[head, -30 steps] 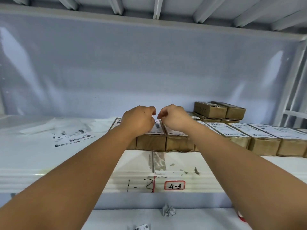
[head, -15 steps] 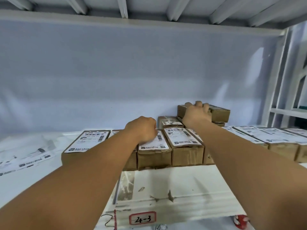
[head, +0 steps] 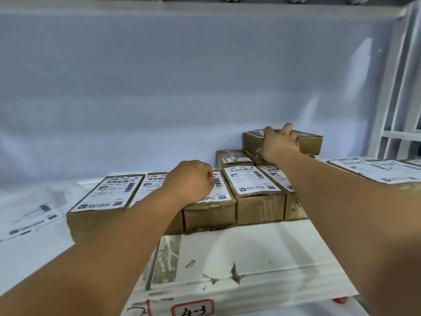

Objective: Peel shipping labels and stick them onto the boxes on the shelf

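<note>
The front row of cardboard boxes on the shelf (head: 250, 258) looks finished. The leftmost box (head: 91, 222) carries a flat white shipping label (head: 111, 192), and so do its neighbours, as far as the arms leave them in view. More labelled boxes (head: 376, 171) lie to the far right.

The left hand (head: 191, 181) rests on the label (head: 219, 190) of the third box (head: 209, 213). Its fingers are curled under into a loose fist, and nothing shows inside them. It seems to be pressing that label down or simply steadying itself there.

The right hand (head: 279, 142) reaches to the back and grips the stacked box (head: 307, 142). The fingers hook over its top and the thumb sits on the near side. This box lies on top of another against the rear wall. Only torn tape and paper scraps show on its top, not a clean label. The low back box (head: 232, 157) beside it looks the same.

So most of the job seems done. What is probably left are these rear boxes, and the stacked one looks like the next to be brought forward. Spare loose labels (head: 32, 222) lie on the shelf at the far left, well apart from both hands, so one still needs fetching and peeling. A tag reading 4-3 (head: 192, 309) marks the shelf edge.
</note>
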`<action>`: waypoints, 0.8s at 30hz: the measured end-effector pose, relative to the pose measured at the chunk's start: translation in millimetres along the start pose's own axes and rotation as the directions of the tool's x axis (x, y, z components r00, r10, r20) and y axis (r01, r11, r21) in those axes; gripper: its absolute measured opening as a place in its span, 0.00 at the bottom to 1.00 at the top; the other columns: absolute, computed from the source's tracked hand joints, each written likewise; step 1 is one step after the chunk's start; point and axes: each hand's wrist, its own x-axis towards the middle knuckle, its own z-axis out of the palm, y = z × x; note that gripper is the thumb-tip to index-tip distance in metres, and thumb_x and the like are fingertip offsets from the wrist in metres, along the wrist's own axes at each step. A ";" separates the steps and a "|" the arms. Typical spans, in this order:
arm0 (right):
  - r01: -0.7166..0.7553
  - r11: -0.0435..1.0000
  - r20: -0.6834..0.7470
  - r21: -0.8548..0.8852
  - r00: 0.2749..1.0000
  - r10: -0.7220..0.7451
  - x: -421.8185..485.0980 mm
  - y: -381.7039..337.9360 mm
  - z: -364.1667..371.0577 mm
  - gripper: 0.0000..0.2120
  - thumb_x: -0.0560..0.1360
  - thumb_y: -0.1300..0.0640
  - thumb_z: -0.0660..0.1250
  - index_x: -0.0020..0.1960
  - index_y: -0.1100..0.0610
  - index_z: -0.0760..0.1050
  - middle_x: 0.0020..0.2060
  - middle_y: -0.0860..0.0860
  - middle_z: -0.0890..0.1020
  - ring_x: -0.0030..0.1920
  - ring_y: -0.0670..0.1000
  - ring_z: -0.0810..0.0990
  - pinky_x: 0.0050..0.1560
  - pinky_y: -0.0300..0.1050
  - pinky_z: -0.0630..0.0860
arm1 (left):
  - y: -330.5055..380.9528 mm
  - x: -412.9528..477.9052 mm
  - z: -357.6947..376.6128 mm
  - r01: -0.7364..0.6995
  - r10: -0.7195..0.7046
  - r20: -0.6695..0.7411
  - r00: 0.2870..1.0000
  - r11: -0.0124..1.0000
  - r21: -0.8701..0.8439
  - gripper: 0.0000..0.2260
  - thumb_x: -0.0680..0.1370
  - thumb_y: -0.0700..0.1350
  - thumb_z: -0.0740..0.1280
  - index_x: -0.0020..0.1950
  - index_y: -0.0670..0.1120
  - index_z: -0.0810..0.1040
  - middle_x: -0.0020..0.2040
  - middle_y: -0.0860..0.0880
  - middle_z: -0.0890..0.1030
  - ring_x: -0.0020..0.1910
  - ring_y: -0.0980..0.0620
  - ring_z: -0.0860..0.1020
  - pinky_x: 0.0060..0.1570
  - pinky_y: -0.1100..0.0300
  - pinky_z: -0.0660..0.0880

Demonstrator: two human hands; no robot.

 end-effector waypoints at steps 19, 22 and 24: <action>0.047 0.918 -0.109 0.393 0.994 -0.004 -24.0 -18.8 -21.8 0.32 0.68 0.48 0.71 0.68 0.52 0.64 0.66 0.60 0.58 0.65 0.63 0.58 0.64 0.52 0.64 | 12.1 -9.7 -7.8 0.047 -0.001 -0.293 0.956 0.988 0.149 0.12 0.78 0.43 0.58 0.60 0.48 0.74 0.48 0.48 0.81 0.47 0.46 0.77 0.40 0.57 0.71; 0.112 0.883 -0.102 0.457 0.992 -0.074 -46.9 -39.7 -32.5 0.34 0.66 0.43 0.70 0.69 0.48 0.64 0.61 0.58 0.70 0.62 0.59 0.63 0.60 0.51 0.64 | 11.6 -17.3 -14.8 0.021 -0.003 -0.404 0.915 0.999 0.041 0.14 0.79 0.41 0.58 0.64 0.49 0.72 0.51 0.49 0.80 0.50 0.47 0.77 0.42 0.55 0.72; 0.172 0.848 -0.083 0.501 0.985 -0.151 -66.9 -53.3 -39.9 0.34 0.66 0.41 0.69 0.69 0.46 0.63 0.57 0.55 0.74 0.60 0.57 0.66 0.55 0.48 0.64 | 11.2 -23.0 -21.4 -0.010 -0.076 -0.441 0.894 0.982 -0.189 0.14 0.80 0.42 0.58 0.64 0.48 0.72 0.55 0.50 0.79 0.51 0.49 0.76 0.46 0.58 0.73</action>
